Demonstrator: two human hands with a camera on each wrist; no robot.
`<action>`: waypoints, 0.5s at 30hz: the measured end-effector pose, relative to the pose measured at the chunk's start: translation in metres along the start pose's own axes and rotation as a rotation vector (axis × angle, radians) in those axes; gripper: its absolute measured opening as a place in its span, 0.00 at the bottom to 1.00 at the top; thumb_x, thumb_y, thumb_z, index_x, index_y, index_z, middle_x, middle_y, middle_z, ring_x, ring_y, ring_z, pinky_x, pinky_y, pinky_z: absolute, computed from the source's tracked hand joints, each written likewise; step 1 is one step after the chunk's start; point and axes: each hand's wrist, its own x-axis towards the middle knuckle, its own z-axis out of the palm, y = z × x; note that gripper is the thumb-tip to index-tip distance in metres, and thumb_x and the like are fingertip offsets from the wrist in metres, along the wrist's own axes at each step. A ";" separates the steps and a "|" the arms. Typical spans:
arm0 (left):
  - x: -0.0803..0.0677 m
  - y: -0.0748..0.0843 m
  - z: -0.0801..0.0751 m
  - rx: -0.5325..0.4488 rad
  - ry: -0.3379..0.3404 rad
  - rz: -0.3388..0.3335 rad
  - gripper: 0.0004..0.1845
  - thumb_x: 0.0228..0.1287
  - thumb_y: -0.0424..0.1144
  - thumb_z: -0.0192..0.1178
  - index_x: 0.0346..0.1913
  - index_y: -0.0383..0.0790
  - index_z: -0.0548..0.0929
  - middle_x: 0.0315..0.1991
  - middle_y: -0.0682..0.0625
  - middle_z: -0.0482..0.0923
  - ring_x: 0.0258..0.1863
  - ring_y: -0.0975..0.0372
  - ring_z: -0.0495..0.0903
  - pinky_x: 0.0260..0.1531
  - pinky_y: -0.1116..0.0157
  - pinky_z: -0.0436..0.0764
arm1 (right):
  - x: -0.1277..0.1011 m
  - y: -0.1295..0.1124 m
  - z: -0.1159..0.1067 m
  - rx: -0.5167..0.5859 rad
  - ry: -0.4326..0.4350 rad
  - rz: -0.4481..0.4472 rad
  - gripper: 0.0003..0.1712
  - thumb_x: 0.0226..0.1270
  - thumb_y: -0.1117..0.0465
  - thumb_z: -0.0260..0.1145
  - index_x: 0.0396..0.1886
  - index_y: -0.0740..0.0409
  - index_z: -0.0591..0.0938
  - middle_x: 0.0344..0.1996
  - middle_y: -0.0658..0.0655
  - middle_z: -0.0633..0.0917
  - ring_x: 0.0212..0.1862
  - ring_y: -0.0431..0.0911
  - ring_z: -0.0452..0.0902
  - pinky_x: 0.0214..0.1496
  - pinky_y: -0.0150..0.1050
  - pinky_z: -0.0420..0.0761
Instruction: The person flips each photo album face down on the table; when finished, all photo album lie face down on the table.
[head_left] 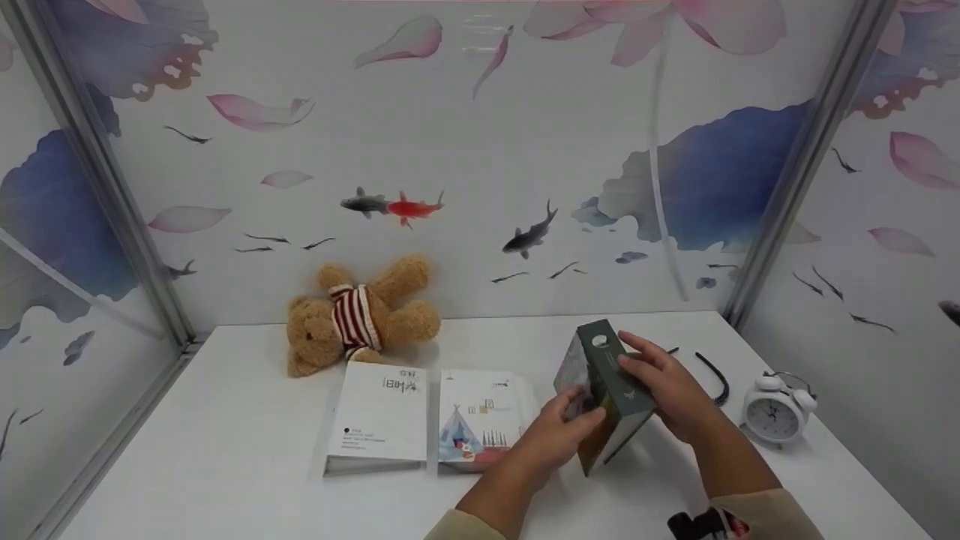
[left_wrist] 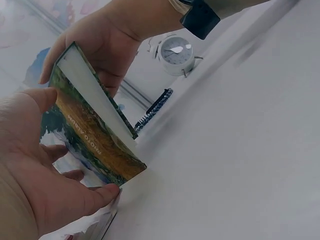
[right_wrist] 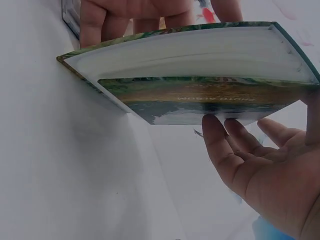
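Observation:
Between both hands a photo album [head_left: 615,371] is held spine up, over the table, right of two white books. Its dark green spine and painted landscape covers show, with "PHOTO ALBUM" lettering on the cover [left_wrist: 90,135] and pale page edges [right_wrist: 185,60] between the covers. My left hand [head_left: 553,439] grips it from the left side, thumb on the spine's near end and fingers along the cover. On the right side, my right hand [head_left: 671,386] holds it with fingers over the spine and against the other cover [right_wrist: 200,97].
A white book [head_left: 382,412] and one with a tent picture [head_left: 480,416] lie side by side on the table [head_left: 225,450]. Behind them a teddy bear [head_left: 360,319] lies against the wall. To the right are a dark, curved band [head_left: 716,379] and a white alarm clock [head_left: 776,412].

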 end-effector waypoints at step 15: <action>0.006 -0.012 0.000 0.281 -0.002 0.072 0.37 0.68 0.49 0.73 0.78 0.53 0.74 0.82 0.51 0.65 0.79 0.51 0.68 0.82 0.41 0.65 | 0.012 0.025 -0.016 -0.026 0.098 0.075 0.48 0.79 0.40 0.66 0.88 0.45 0.56 0.64 0.55 0.76 0.53 0.43 0.82 0.50 0.37 0.87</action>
